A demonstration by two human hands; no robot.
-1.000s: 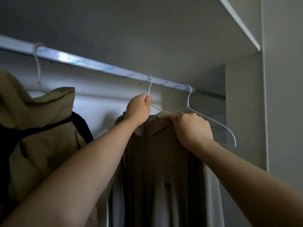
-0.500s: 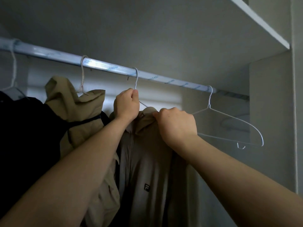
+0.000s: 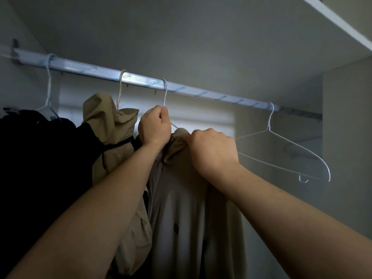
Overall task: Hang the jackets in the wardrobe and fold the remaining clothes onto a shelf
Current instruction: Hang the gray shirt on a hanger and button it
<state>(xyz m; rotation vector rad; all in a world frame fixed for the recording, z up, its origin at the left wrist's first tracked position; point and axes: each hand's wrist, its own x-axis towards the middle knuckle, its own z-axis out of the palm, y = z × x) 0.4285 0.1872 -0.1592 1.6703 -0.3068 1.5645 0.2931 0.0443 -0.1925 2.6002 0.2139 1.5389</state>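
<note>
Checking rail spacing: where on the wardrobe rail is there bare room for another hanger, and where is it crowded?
Freest: the rail between the held hanger, gripped by the left hand, and the empty hanger. A short stretch lies beyond it. Crowded at left: black garment, tan jacket and grey jacket, collar pinched by the right hand, hang close together.

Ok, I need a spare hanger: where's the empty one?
Head view: the empty hanger hangs on the rail at far right, just beyond the right hand.
</note>
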